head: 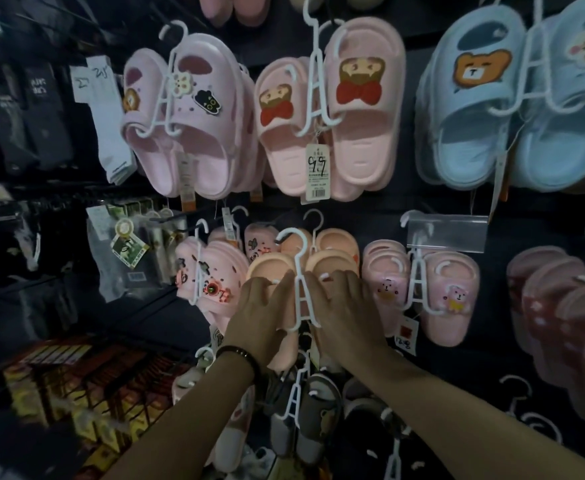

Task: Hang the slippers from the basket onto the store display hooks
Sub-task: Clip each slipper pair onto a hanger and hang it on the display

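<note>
Centre frame, the peach slippers (270, 268) are plain, on a white hanger (301, 289). Upper left, the pale pink slippers (194, 133) carry cream, black and orange charms. Upper centre, the bow slippers (360, 98) are pink with a brown bear and red bow; their price tag (317, 171) is white with black writing. Upper right, the blue slippers (474, 140) show an orange-brown bear patch. Bottom centre, the grey slippers (318, 410) are plain. Just left of them, the bracelet (239, 355) is black.

Slippers (267, 265) on hanger (299, 270), clogs (221, 258) left, tagged pair (363, 140) above, socks (111, 126) far left
</note>
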Motion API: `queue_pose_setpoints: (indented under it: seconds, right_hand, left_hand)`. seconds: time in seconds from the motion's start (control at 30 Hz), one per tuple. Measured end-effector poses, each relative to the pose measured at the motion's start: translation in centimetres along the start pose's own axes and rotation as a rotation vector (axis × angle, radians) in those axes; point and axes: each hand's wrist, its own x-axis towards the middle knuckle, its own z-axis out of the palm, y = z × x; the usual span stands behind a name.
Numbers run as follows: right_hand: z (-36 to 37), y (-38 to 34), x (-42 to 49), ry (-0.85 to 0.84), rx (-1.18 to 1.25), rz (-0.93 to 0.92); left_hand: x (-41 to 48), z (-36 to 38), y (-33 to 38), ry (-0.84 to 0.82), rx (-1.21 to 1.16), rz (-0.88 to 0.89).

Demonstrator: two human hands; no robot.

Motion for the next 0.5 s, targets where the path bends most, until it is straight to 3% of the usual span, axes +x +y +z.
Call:
queue_pose_setpoints:
  seconds: [0.5]
  right_hand:
    - [1.2,2.6,1.6,0.038,0.036,0.013]
  left_hand:
    - [4.7,1.2,-1.8,-0.062,-0.009,0.026]
